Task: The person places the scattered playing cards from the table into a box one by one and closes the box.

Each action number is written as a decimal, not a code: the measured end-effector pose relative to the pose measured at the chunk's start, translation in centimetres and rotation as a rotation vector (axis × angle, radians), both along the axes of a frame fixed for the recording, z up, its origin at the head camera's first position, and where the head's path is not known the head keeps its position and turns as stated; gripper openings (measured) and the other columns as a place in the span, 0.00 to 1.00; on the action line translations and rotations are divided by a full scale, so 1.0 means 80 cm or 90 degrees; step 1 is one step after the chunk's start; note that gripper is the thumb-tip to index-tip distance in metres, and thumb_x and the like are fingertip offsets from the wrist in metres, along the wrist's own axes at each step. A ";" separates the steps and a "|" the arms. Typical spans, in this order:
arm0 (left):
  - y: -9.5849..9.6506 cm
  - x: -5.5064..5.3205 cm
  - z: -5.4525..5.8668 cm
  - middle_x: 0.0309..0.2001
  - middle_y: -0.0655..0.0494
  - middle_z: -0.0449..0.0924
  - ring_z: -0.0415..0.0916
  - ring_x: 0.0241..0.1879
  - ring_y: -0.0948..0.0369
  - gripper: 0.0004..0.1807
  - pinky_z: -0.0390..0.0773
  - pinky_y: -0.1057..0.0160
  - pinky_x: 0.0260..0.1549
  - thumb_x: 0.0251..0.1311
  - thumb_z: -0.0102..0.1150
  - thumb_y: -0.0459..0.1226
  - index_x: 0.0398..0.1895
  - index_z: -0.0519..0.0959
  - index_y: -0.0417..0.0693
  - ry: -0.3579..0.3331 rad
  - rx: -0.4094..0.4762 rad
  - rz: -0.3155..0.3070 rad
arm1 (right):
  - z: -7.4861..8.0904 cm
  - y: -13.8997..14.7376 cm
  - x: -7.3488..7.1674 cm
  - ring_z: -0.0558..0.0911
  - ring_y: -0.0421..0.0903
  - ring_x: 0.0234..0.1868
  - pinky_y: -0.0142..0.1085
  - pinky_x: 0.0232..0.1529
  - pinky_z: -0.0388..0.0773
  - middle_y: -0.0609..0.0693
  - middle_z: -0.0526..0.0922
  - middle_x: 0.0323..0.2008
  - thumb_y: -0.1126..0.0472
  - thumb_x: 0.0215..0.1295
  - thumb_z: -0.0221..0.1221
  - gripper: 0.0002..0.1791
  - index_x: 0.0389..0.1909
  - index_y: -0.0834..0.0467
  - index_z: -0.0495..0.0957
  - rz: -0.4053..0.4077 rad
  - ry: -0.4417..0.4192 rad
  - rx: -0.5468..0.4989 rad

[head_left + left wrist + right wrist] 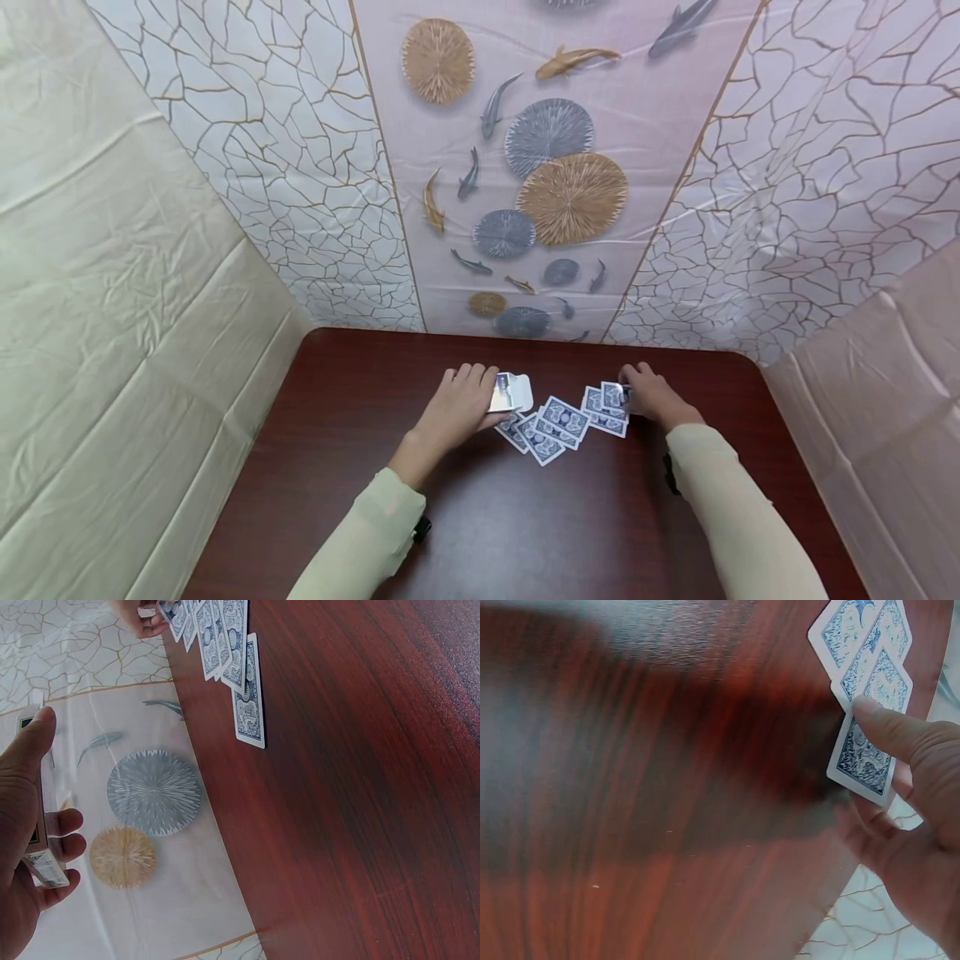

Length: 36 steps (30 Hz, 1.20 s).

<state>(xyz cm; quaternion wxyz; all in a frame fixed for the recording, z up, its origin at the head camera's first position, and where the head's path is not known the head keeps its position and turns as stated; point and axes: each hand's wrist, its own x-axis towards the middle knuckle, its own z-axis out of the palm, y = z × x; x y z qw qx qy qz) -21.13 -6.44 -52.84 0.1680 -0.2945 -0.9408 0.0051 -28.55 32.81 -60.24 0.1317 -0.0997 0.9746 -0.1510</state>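
Note:
My left hand (468,396) grips a small playing-card box (502,393), its white flap standing out toward the right. In the left wrist view, the thumb lies along one side of the box (46,862) and the fingertips curl round the other. Blue-and-white playing cards (564,419) lie backs up in an overlapping row between the hands. At the row's right end, my right hand (651,393) pinches a playing card (864,757). Its thumb presses on the patterned back while the fingers reach under the card's edge.
The dark red-brown wooden table (525,517) carries the cards near its far edge. Behind it hangs a cloth (465,167) printed with fish and round leaves. Pale cloth walls (150,333) rise at both sides.

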 end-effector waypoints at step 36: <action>-0.001 0.001 0.005 0.50 0.47 0.81 0.77 0.48 0.51 0.42 0.76 0.51 0.44 0.59 0.65 0.65 0.62 0.74 0.41 0.007 0.017 -0.004 | 0.030 0.012 0.025 0.83 0.45 0.31 0.41 0.33 0.86 0.61 0.80 0.37 0.64 0.74 0.59 0.13 0.49 0.71 0.76 -0.187 -0.099 -0.294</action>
